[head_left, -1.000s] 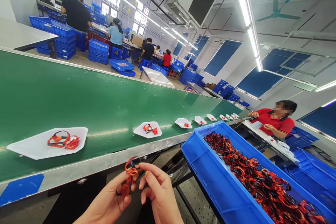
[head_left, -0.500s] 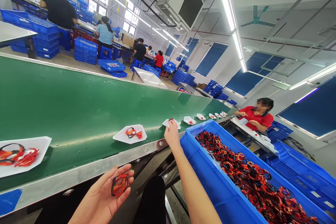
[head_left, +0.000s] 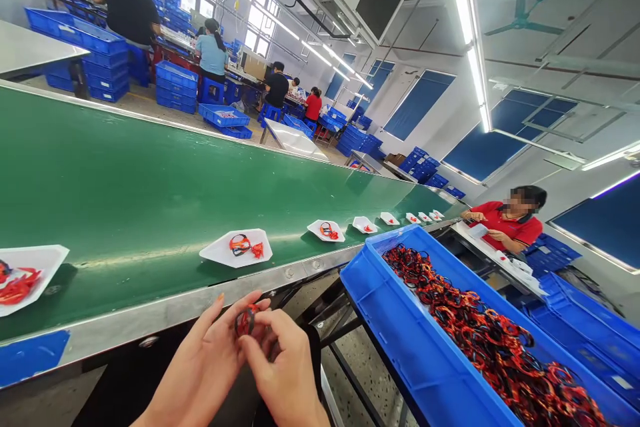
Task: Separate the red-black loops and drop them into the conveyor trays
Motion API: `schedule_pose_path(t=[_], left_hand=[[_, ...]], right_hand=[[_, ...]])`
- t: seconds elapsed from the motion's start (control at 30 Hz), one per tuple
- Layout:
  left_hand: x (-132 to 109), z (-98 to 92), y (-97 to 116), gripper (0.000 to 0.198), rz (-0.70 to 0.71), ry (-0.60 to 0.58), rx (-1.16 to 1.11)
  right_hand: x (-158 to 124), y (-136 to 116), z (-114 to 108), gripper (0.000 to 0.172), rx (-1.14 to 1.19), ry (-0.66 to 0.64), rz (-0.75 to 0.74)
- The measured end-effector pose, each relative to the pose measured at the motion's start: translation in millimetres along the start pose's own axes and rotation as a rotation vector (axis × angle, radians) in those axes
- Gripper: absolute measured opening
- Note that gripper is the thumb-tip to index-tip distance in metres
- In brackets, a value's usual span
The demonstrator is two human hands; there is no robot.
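Note:
My left hand [head_left: 210,353] is half curled, palm up, in front of the belt's near edge, with a small black and orange-red ring-shaped band [head_left: 245,321] at its fingers. My right hand [head_left: 283,360] meets it there, thumb and fingers pinching the same band. Beyond the hands, a white tray [head_left: 210,252] on the green conveyor belt [head_left: 150,180] carries a similar band and a red piece. Another white tray [head_left: 320,235] farther right holds a band and red bits too. To the right, a blue crate [head_left: 400,340] is filled with a heap of these bands [head_left: 470,327].
More white trays [head_left: 365,224] stand in a line along the belt, one cut off at the left. A metal rail [head_left: 190,299] edges the belt. A co-worker in red [head_left: 510,223] sits at the far right end. Stacked blue crates [head_left: 105,67] and seated people are behind the belt.
My right hand has left the tray on the belt and come back to the band at my left hand. That tray now shows a band in it. The trays have shifted left.

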State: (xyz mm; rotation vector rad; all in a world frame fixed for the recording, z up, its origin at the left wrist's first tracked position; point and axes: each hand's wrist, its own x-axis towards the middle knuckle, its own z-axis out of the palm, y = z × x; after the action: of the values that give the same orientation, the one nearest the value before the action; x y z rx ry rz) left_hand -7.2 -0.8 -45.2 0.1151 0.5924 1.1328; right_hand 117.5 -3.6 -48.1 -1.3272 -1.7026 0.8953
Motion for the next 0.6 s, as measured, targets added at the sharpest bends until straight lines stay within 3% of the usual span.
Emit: schedule_pose_path(t=[0.13,0.3,0.6], left_hand=[[-5,3.2,-1,0.043,0.054,-0.005,0.037],[-5,2.2,0,0.043,0.083,-0.009,0.047],[6,-6.9,-1,0.043,0.056,-0.057,0.022]], right_hand=[[4,15,-8,0.021,0.453,-0.021,0.301],[3,21,-19,0.024,0.899,-0.022,0.417],[5,31,-15,0.023,0.962,-0.03,0.445]])
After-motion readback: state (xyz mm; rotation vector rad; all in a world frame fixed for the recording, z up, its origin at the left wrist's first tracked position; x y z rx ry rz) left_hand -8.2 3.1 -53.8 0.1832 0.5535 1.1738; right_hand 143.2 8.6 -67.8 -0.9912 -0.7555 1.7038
